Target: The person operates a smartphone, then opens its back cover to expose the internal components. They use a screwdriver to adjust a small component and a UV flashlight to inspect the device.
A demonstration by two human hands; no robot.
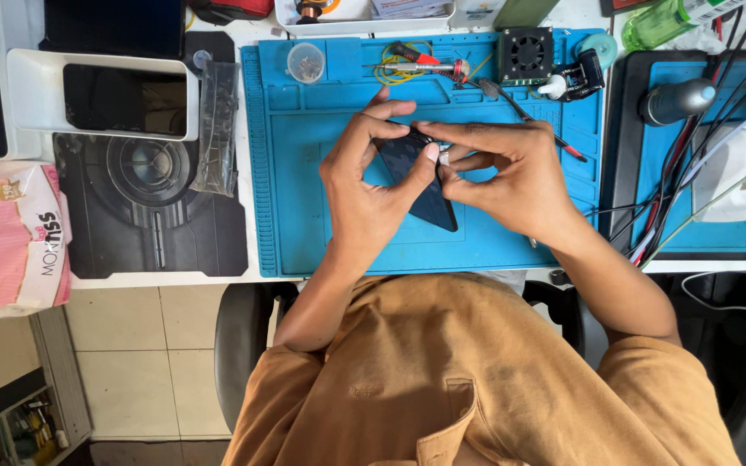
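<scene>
Head view shows the left hand (364, 194) and right hand (511, 177) with fingers clamped on a thin, dark, glossy rectangular phone (420, 185), held tilted above the middle of the blue silicone work mat (304, 233) on the counter. It looks light, stiff, slippery and fragile, best gripped along its edges.

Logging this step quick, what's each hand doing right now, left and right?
Left hand: closed around the dark phone, gripping its left edge.
Right hand: fingers pinched at the phone's upper edge, with something small and white at the fingertips.
</scene>
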